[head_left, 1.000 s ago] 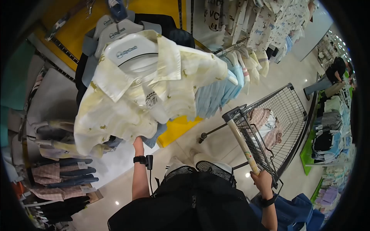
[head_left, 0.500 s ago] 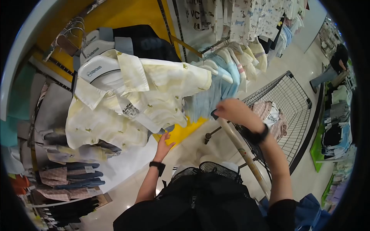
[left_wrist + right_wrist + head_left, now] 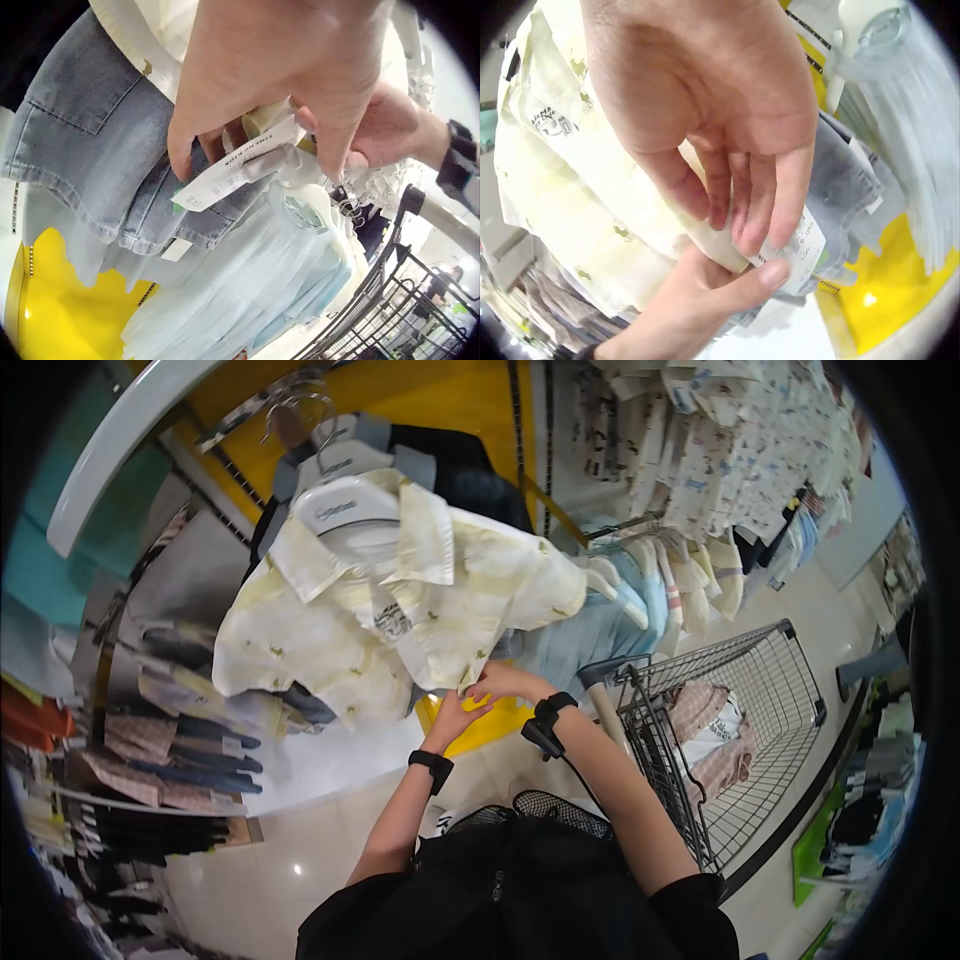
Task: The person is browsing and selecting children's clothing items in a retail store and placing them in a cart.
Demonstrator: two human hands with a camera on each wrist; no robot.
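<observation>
A pale yellow patterned shirt [image 3: 480, 580] hangs on a white hanger. Beside its lower edge, my left hand [image 3: 451, 722] has its fingers around a white price tag [image 3: 244, 169], the thumb lying against the tag in the right wrist view. My right hand [image 3: 507, 682] is just above it, fingers loosely bent and separated, fingertips touching the shirt edge and tag [image 3: 802, 251]. Whether they pinch anything is hidden. Grey denim shorts [image 3: 82, 97] hang behind the left hand [image 3: 270, 75].
At right stands a wire shopping cart [image 3: 770, 745] holding pink checked clothing [image 3: 700, 710]. Light blue garments [image 3: 570, 650] hang beyond the shirt, above a yellow panel [image 3: 874, 300]. Folded clothes [image 3: 135, 740] are stacked at left. Part of a person's leg [image 3: 875, 663] shows far right.
My right hand has left the cart handle and come across to the shirt's lower edge, beside my left hand. The left hand has moved from beneath the shirt to the tag.
</observation>
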